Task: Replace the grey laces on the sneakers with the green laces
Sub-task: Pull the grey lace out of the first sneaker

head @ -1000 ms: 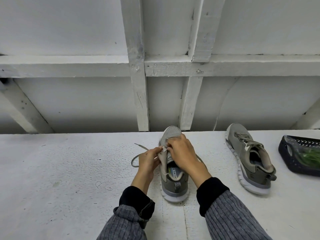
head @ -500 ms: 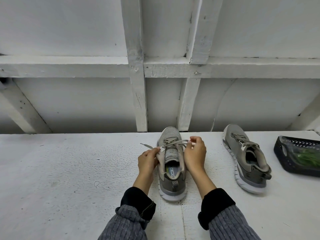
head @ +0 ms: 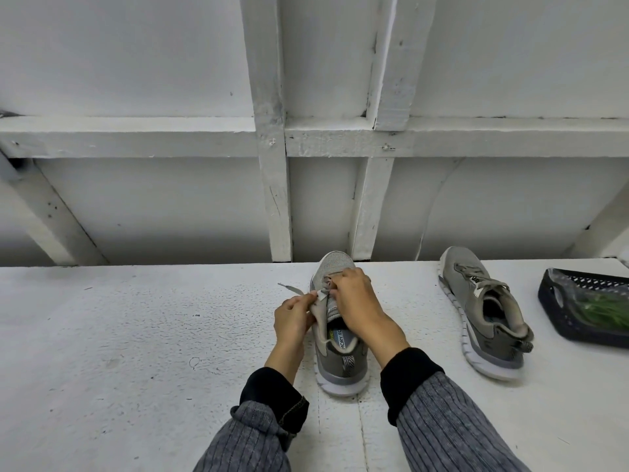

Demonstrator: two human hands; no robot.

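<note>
Working at the near sneaker (head: pixel 340 352), your two hands (head: pixel 354 303) meet over its eyelets: your left hand (head: pixel 293 316) pinches the grey lace (head: pixel 299 292) just left of the shoe's throat, with the lace's free tip sticking out further left over the counter (head: pixel 136 335), and your right hand (head: pixel 354 303) lies across the tongue with its fingers curled down onto the lacing. What exactly those right fingers grip is hidden under the knuckles; it looks like a strand of the same lace, but you cannot see it cleanly. This sneaker stands upright, heel toward you, toe at the counter's far edge, and most of its lacing is covered by your hands.

Well to the right of it lies the second sneaker (head: pixel 483 318), toe also pointing away, its own grey lace (head: pixel 483 284) still threaded and loosely tied. Further right again, a dark perforated basket (head: pixel 558 321) is cut off by the frame edge; inside it something green (head: pixel 609 310) shows through clear plastic, too blurred to confirm as the green laces.

Your grey ribbed sleeves (head: pixel 449 434) with black cuffs enter from the bottom edge
</note>
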